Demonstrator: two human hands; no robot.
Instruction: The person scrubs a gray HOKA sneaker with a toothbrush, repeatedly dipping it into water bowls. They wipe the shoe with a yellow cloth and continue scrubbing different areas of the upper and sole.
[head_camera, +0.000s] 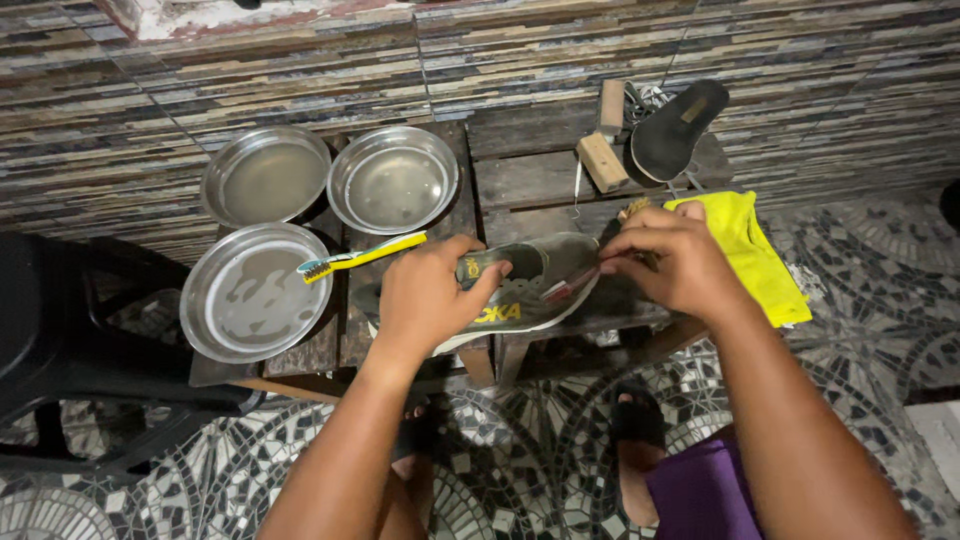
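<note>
Frame centre: left hand (425, 295) fingers wrap the grey shoe (535, 285) on the table (520, 180); right hand (672, 262) fingers pinch its upper edge. Yellow toothbrush (360, 255) lies left.

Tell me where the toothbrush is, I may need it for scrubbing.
In the head view, the yellow toothbrush lies left of the left hand, its bristle end resting on the rim of the nearest metal bowl.

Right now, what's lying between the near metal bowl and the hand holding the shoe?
In the head view, a yellow toothbrush lies between the near metal bowl and the left hand gripping the shoe, bristles over the bowl's rim.
</note>
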